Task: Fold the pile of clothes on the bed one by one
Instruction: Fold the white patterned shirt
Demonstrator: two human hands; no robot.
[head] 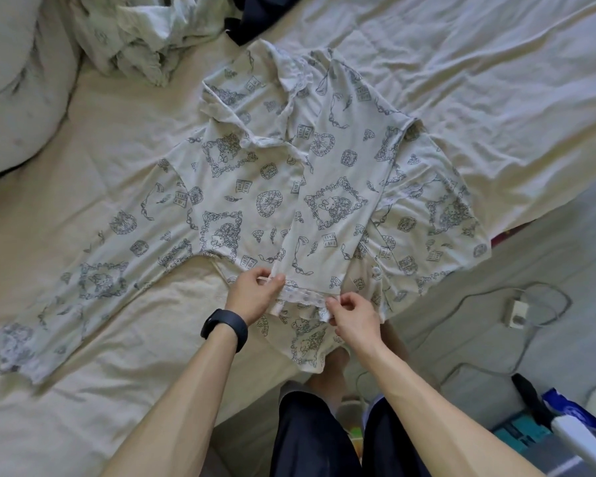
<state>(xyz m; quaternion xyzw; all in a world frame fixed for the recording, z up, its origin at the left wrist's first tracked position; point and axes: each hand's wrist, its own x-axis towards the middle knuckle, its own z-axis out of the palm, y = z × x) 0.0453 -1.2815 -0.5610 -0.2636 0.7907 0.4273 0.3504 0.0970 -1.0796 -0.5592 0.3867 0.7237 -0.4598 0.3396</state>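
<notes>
A pale printed pyjama top point(272, 187) lies spread on the bed, collar away from me, its left sleeve stretched out flat toward the bed's near left. Its right sleeve is folded across the chest, the lace cuff point(300, 293) ending at the near hem. My left hand point(253, 292), a black band on its wrist, pinches the cuff's left end. My right hand point(353, 316) pinches its right end. The lower hem hangs over the bed edge. More crumpled clothes point(145, 39) and a dark garment point(255, 15) sit at the far side.
A cream sheet point(461, 80) covers the bed, and a pillow point(18, 80) lies at the far left. To the right is the floor with a white charger and cable point(516, 311). Boxes and a bag point(565, 421) stand near my legs.
</notes>
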